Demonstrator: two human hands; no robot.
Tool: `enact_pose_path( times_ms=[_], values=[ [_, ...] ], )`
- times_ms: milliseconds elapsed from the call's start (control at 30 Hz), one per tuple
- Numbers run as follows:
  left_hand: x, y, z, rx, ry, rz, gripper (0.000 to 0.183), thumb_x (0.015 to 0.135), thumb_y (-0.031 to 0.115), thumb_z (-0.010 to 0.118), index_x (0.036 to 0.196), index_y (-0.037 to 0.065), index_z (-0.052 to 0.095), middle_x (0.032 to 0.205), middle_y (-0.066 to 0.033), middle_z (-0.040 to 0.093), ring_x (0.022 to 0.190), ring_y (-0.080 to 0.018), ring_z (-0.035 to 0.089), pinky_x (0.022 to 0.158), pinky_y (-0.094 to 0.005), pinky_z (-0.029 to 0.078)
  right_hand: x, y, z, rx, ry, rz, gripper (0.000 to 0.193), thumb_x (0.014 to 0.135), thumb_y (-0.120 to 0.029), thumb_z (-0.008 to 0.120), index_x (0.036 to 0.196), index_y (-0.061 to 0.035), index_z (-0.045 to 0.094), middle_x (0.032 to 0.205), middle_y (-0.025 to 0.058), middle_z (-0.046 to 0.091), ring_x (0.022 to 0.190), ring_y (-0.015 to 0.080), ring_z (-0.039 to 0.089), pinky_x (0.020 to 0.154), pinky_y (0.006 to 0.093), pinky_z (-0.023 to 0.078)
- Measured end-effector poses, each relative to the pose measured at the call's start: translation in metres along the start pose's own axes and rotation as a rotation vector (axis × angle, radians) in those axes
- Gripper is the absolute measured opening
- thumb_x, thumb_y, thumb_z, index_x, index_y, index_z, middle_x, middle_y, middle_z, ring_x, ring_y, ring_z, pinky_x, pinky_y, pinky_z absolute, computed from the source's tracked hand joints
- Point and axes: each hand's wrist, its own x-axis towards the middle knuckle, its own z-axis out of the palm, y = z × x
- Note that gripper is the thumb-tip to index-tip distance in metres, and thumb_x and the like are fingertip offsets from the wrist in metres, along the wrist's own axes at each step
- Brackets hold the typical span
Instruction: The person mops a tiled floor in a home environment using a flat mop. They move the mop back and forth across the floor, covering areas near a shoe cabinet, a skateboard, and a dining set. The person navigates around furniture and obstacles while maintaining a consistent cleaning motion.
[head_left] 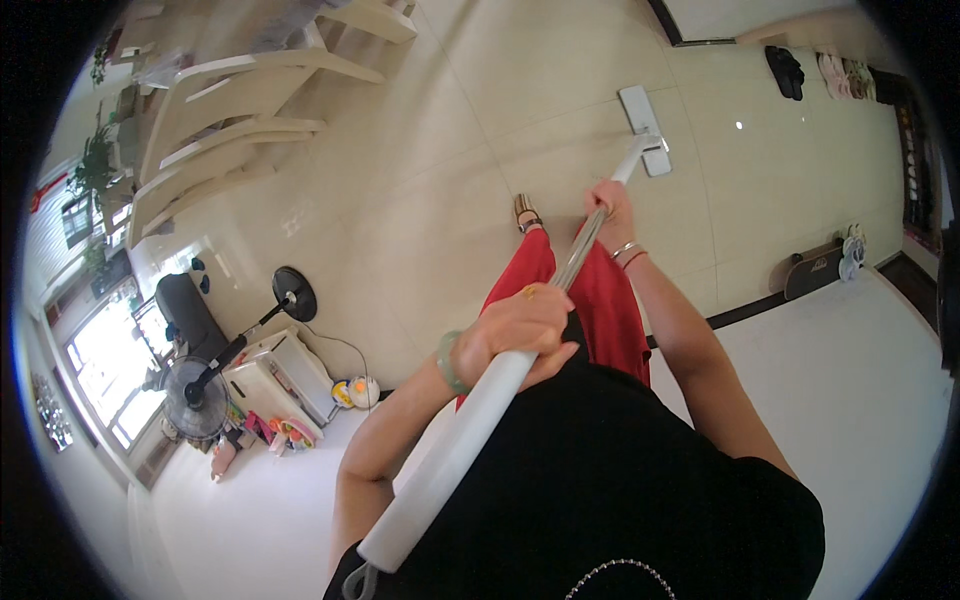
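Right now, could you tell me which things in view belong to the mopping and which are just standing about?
In use:
- flat mop, its head on the tiled floor
- left hand on the white grip
- right hand on the metal shaft

Standing about:
- pedestal fan
- white chairs
- shoes by the wall
- skateboard

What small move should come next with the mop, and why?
Probably a short pull of the mop head back toward the foot. The mop head lies flat on the tiled floor at arm's reach, the right hand low on the metal shaft, the left hand on the white grip, so drawing it back seems the natural stroke.
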Motion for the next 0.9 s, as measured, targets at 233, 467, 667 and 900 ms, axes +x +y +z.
enact_pose_path(
  times_ms=[233, 467, 667, 900],
  values=[
    [-0.055, 0.064, -0.077, 0.006, 0.049, -0.156, 0.031, 0.069, -0.014, 0.07, 0.064, 0.005, 0.045, 0.065, -0.0073, 0.05, 0.061, -0.0253, 0.053, 0.078, -0.0434, 0.051, -0.021, -0.098, 0.087, 0.201, -0.127, 0.063, 0.011, 0.065, -0.004, 0.06, 0.066, -0.0104, 0.051, 0.066, 0.0077, 0.05, 0.069, 0.0289, 0.052, 0.064, 0.0368, 0.04],
    [-0.073, 0.112, -0.1, 0.161, 0.17, -0.242, 0.027, 0.07, -0.01, 0.067, 0.066, 0.008, 0.047, 0.063, -0.0042, 0.052, 0.058, -0.0196, 0.052, 0.073, -0.0458, 0.049, 0.0, -0.174, 0.131, 0.402, -0.148, 0.0, 0.021, 0.08, -0.009, 0.066, 0.065, -0.0081, 0.051, 0.068, 0.01, 0.051, 0.069, 0.0328, 0.048, 0.066, 0.0392, 0.04],
    [-0.086, 0.114, -0.066, 0.19, 0.373, -0.232, 0.026, 0.072, -0.009, 0.067, 0.065, 0.007, 0.048, 0.063, -0.0043, 0.053, 0.058, -0.0203, 0.053, 0.076, -0.0455, 0.05, 0.012, -0.164, 0.099, 0.327, -0.591, -0.225, 0.009, 0.077, -0.005, 0.064, 0.075, -0.008, 0.056, 0.076, 0.0093, 0.057, 0.079, 0.0316, 0.055, 0.072, 0.0397, 0.044],
    [-0.059, 0.106, 0.008, 0.168, 0.603, -0.188, 0.03, 0.074, -0.008, 0.071, 0.063, 0.006, 0.047, 0.064, -0.0062, 0.051, 0.061, -0.0249, 0.054, 0.076, -0.0427, 0.051, 0.045, -0.137, 0.043, 0.078, -1.04, -0.449, 0.007, 0.075, -0.019, 0.064, 0.075, -0.0141, 0.059, 0.078, 0.0078, 0.061, 0.079, 0.0299, 0.061, 0.064, 0.0434, 0.051]
  ],
)
